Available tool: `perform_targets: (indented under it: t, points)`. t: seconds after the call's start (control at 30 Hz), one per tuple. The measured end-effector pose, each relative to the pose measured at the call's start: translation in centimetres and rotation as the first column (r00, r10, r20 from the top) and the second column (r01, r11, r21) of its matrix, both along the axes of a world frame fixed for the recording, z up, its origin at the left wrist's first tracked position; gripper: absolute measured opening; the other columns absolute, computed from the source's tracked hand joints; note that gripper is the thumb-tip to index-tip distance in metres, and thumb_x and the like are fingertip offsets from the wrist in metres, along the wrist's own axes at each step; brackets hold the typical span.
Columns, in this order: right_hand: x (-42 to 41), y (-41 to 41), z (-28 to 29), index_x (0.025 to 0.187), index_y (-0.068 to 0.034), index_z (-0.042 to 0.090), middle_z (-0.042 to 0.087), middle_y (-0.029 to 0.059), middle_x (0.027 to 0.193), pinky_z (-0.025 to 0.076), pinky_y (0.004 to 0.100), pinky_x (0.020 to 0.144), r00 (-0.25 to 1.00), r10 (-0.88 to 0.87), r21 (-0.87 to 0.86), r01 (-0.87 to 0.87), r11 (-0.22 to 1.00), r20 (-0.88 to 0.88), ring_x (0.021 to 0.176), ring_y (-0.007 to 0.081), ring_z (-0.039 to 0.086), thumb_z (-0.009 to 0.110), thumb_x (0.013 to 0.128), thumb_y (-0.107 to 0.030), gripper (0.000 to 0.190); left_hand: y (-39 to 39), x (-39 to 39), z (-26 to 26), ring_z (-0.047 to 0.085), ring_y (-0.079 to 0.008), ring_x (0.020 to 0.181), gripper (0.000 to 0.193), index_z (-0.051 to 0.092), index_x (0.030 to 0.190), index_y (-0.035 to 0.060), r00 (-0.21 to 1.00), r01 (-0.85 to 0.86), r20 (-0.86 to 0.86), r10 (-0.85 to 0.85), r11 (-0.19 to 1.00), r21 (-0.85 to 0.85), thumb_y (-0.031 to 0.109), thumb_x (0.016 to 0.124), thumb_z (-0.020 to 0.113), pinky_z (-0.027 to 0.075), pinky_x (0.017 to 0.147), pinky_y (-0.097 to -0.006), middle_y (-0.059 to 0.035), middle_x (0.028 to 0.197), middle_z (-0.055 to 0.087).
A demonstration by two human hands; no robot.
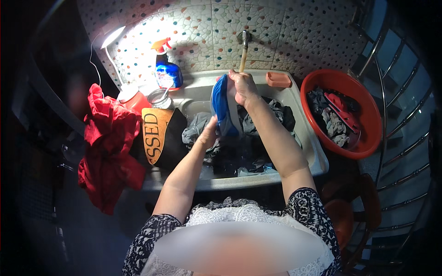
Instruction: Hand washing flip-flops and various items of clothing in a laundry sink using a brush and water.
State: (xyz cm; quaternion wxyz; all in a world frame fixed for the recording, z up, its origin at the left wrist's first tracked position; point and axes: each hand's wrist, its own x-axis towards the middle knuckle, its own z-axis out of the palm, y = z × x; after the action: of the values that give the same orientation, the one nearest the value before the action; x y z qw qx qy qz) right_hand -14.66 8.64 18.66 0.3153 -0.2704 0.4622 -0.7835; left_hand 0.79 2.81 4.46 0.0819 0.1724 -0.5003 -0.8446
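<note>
A blue shoe (220, 100) with a pale sole is held up lengthwise over the sink (241, 181). My right hand (244, 89) grips its far end, just below the hose of the tap. At the near end, my left hand (208, 134) holds the shoe's lower left edge; some of its fingers are hidden and it is slightly blurred. Beneath both hands, grey garments (197, 126) and dark garments (285, 117) lie in the basin, with water near the front. A tap (245, 36) with a short hose (243, 60) points down towards the shoe.
On the left stand a lit lamp (114, 36), a blue spray bottle (169, 74) and a glass jar (160, 98). Red cloth (110, 148) and an orange-and-black lettered item (157, 136) drape there. Right are a soap bar (278, 79), an orange tub (371, 134) of laundry and metal railings (404, 148).
</note>
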Motion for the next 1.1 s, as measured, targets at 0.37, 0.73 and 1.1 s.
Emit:
perform_targets:
  t: [0.37, 0.73, 1.1]
  points:
    - [-4.4, 4.6, -13.6, 0.089, 0.003, 0.057, 0.06, 0.0143, 0.085, 0.049, 0.0368, 0.07, 0.814, -0.517, 0.19, 0.481, 0.856, 0.265, 0.078, 0.0221, 0.059, 0.05, 0.089, -0.024, 0.027, -0.4, -2.6, 3.2, 0.044, -0.0423, 0.116, 0.04, 0.048, 0.114, -0.0002, 0.948, -0.214, -0.187, 0.258, 0.951, 0.224, 0.029, 0.089, 0.036, 0.025, 0.095, -0.0708, -0.0198, 0.113, 0.052]
    - [2.9, 6.1, -11.8, 0.122, -0.016, 0.049, 0.056, 0.0122, 0.112, 0.042, 0.0586, 0.083, 0.689, 0.345, -0.128, -0.347, 0.929, 0.637, 0.107, 0.0287, 0.053, 0.036, 0.087, -0.062, 0.06, 2.9, -1.6, 8.4, 0.052, -0.0405, 0.107, 0.038, 0.053, 0.105, 0.0019, 0.903, 0.134, -0.412, 0.121, 0.832, 0.539, 0.025, 0.075, 0.054, 0.036, 0.094, -0.0642, -0.0201, 0.108, 0.057]
    - [1.1, 4.6, -13.7, 0.085, -0.007, 0.061, 0.054, 0.0016, 0.071, 0.041, 0.0269, 0.038, 0.869, -0.492, 0.38, 0.437, 0.815, 0.056, 0.057, 0.0128, 0.051, 0.048, 0.087, -0.024, 0.021, -4.5, -0.7, 3.9, 0.053, -0.0105, 0.059, 0.023, 0.056, 0.093, 0.0056, 0.915, -0.353, 0.001, 0.403, 0.804, -0.478, 0.026, 0.082, 0.057, 0.04, 0.042, -0.023, -0.0013, 0.079, 0.056]
